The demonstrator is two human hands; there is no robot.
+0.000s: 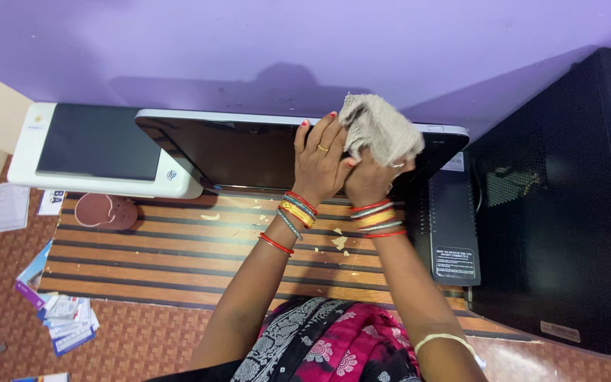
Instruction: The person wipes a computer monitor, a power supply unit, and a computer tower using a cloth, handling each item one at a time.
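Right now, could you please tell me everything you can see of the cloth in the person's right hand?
The cloth is a small, beige-grey rag of coarse, woven-looking fabric, crumpled into a loose bunch. The right hand grips it from below, so most of it bulges above the fingers. It is pressed against the upper right part of the dark monitor screen, near the white top edge. The left hand lies flat on the screen just beside it, its fingertips next to the cloth. It looks dry; no stains can be made out.

- The crumpled beige cloth (pixel 378 127) is covering the right hand's (pixel 369 180) fingers.
- Both hands are hiding part of the dark, silver-rimmed monitor screen (pixel 242 152).
- The right edge is cutting off the black computer tower (pixel 567 205).
- The print on the scattered paper packets (pixel 65 315) at near left is showing too small to tell.
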